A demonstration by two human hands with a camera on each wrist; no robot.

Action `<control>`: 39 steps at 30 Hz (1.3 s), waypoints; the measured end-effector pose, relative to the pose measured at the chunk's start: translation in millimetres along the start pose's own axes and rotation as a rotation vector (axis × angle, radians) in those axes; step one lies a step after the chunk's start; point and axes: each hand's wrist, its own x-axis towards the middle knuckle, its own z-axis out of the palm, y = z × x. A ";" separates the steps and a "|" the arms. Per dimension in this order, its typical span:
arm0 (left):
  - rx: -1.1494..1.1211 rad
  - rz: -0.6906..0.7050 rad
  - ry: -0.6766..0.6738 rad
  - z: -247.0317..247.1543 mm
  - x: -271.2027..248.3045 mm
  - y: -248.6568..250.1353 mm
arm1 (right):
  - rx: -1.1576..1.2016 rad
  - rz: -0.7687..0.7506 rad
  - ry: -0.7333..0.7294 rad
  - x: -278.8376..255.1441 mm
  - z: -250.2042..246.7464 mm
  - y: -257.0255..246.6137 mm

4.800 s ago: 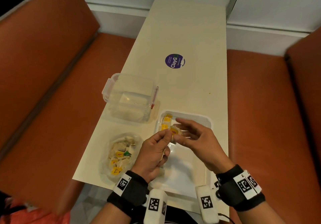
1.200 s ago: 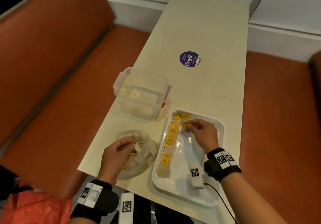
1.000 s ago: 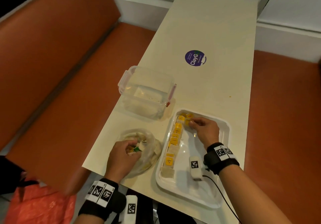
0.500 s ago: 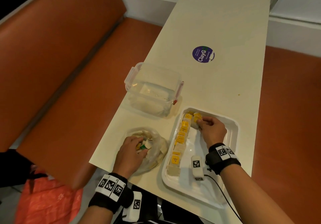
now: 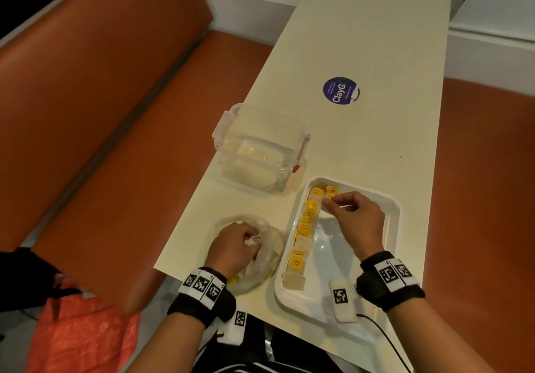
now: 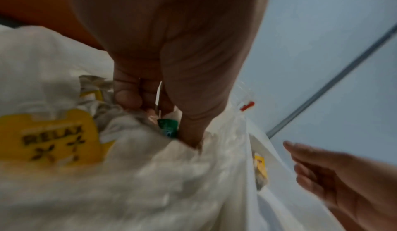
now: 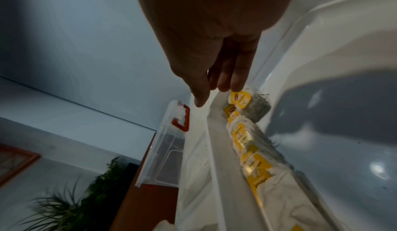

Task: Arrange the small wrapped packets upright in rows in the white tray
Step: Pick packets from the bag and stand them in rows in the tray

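Could topple like dominoes: row of packets [image 5: 304, 229] along left wall of white tray [image 5: 395, 228] on tabletop [image 5: 376, 147], long axis running near-to-far, yellow tags up. Cause, at a guess: a nudge from right hand [image 5: 357, 219], its grip pinching at the far second-row packet [image 7: 240, 99] (whether fully clamped, cannot tell). Near end already slumped flat. Left hand [image 5: 231, 249] in plastic bag [image 5: 273, 245], grip closed on a green-tagged packet [image 6: 168, 127]; could snag the bag on lifting.

My left hand [image 5: 233, 249] is covering most of the plastic bag [image 5: 272, 245]; the packets' [image 5: 298, 262] print is blurring beyond reading.
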 end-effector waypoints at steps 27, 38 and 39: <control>-1.068 -0.026 -0.072 -56.6 -56.7 -17.0 | -0.266 -0.289 -0.741 -86.2 26.2 -62.1; -1.354 0.069 -0.120 -65.2 -61.3 -20.1 | -0.098 -0.182 -0.990 -96.9 83.7 -60.4; -1.364 0.068 -0.127 -66.7 -60.3 -21.0 | -0.040 -0.138 -0.994 -97.5 86.7 -58.7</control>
